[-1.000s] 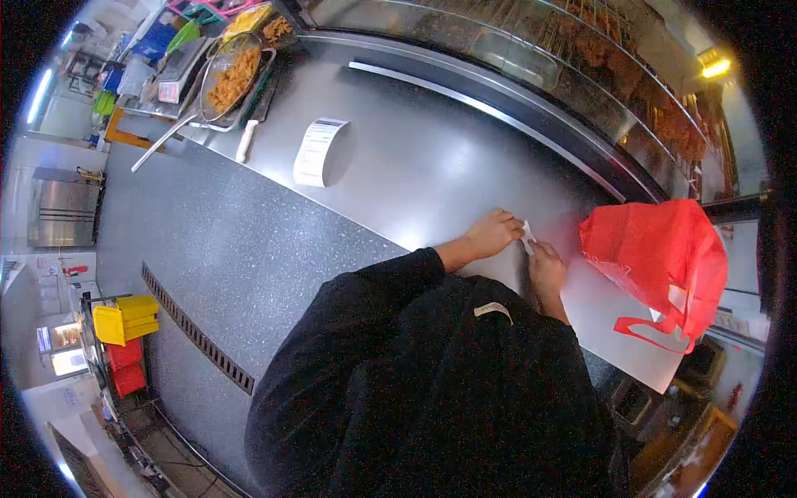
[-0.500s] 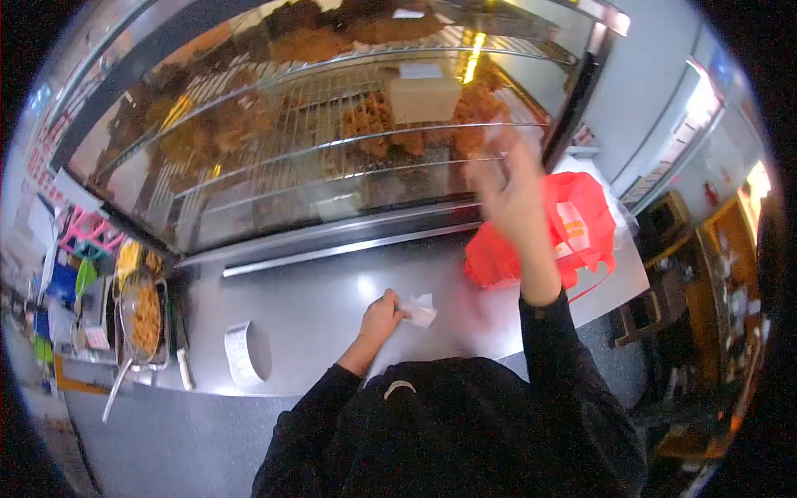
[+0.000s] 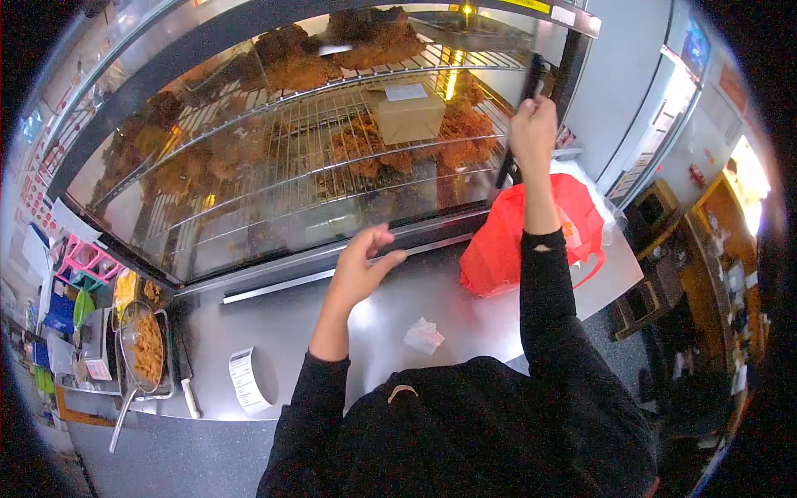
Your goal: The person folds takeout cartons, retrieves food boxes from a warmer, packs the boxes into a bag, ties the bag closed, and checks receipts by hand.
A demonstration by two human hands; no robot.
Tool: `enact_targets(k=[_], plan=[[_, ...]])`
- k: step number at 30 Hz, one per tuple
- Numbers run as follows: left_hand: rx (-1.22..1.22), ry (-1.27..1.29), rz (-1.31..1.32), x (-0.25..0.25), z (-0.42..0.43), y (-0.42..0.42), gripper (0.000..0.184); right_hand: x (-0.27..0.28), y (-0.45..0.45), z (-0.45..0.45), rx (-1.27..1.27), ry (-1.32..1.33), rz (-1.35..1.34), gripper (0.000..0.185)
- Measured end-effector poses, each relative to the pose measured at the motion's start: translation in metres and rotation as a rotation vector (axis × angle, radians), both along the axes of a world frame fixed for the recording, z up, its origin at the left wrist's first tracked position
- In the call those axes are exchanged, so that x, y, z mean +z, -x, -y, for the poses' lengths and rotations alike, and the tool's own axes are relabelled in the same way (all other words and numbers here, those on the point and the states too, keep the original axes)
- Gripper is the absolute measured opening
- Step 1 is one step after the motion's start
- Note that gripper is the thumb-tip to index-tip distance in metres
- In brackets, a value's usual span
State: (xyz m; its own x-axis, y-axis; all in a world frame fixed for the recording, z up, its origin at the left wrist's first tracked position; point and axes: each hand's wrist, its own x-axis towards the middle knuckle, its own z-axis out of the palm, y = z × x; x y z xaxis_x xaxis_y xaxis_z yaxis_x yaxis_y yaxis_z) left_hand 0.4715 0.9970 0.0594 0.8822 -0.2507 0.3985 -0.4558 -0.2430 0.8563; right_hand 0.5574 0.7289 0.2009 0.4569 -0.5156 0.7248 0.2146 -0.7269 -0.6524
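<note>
My right hand [image 3: 533, 131] is closed on the dark edge of the glass door, at the right end of the heated display cabinet [image 3: 357, 234]. Inside the cabinet, a cardboard box [image 3: 410, 119] with a white label sits on a wire shelf beside fried food [image 3: 469, 124]. My left hand [image 3: 371, 259] hovers over the steel counter in front of the cabinet, fingers apart and holding nothing. A crumpled white paper [image 3: 425, 335] lies on the counter below it. Under my right forearm stands a red bag [image 3: 496, 247].
A printed receipt [image 3: 247, 380] and a white-handled knife [image 3: 191, 398] lie on the counter at the left. Beyond them is a sieve of fried pieces [image 3: 148, 352] over a tray. The counter's right corner [image 3: 624, 274] is near the bag.
My view has turned toward the cabinet. My right hand has risen to the door edge and closed on it. The left hand has let go of the white paper and moved up.
</note>
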Motion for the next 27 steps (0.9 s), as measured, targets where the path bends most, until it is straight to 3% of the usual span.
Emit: enact_targets(k=[3,4,7,10,11,13,15,17,20,23,25,26,27], plan=[[0.012,0.036,0.175,0.035,0.035,-0.021,0.044,-0.004,0.007,-0.024,0.228,-0.022,-0.033,0.026],[0.019,0.048,0.227,0.044,0.045,-0.027,0.045,-0.008,0.002,-0.027,0.465,-0.176,-0.03,0.025],[0.15,0.051,0.353,0.069,0.061,-0.041,0.045,-0.003,0.022,-0.04,0.76,-0.275,-0.155,0.024],[0.241,0.091,0.416,0.077,0.056,-0.05,0.033,-0.007,0.062,-0.047,0.737,0.169,-0.399,0.014],[0.274,0.102,0.447,0.077,0.051,-0.052,0.031,-0.025,0.066,-0.048,0.894,0.215,-0.413,0.012],[0.3,0.097,0.383,0.08,0.038,-0.052,0.026,-0.05,0.089,-0.062,0.967,0.466,-0.564,0.014],[0.294,0.095,0.344,0.085,0.031,-0.046,0.025,-0.107,0.091,-0.068,1.129,0.58,-0.702,0.017],[0.28,0.139,0.347,0.08,0.031,-0.049,0.025,-0.187,0.098,-0.073,0.987,0.783,-0.931,0.02],[0.287,0.149,0.364,0.082,0.035,-0.047,0.025,-0.24,0.119,-0.078,0.911,0.841,-1.289,0.028],[0.283,0.162,0.35,0.083,0.035,-0.05,0.024,-0.249,0.112,-0.069,1.271,0.923,-1.102,0.036],[0.28,0.166,0.302,0.082,0.035,-0.051,0.024,-0.164,0.098,-0.078,1.035,0.843,-1.197,0.045],[0.286,0.173,0.303,0.08,0.035,-0.053,0.024,-0.128,0.09,-0.081,0.81,0.688,-1.002,0.041],[0.292,0.179,0.303,0.077,0.035,-0.056,0.024,-0.102,0.074,-0.081,0.662,0.54,-0.52,0.033]])
